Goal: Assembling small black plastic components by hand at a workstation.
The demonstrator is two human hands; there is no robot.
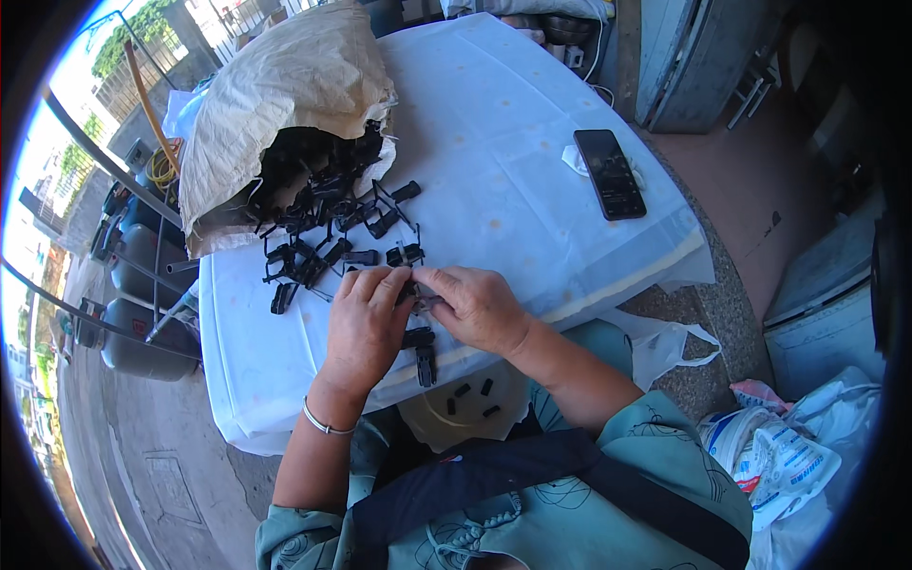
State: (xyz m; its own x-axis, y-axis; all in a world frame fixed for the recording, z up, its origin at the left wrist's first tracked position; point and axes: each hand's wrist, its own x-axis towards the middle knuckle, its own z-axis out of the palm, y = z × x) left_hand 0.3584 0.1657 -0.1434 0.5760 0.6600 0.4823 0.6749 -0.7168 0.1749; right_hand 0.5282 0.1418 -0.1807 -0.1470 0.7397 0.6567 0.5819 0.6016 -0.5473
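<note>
While pinching a small greyish part (pixel 424 303) between bare left hand (pixel 369 309) and bare right hand (pixel 478 309), holding it right by the near edge of the white-covered tabletop (pixel 465 123). Can't tell exact finger placement, too covered up. Got loose black plastic clips (pixel 310 270) piled at the mouth of a beige woven sack (pixel 294 81) toward the far left corner, plus a flat black phone (pixel 610 174) near the right edge.

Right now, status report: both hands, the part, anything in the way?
Left hand, right hand: fingertips meeting at small piece, grip partly hidden. Loose black parts heaped just beyond, at the open sack. Phone off right, clear of hands.
</note>
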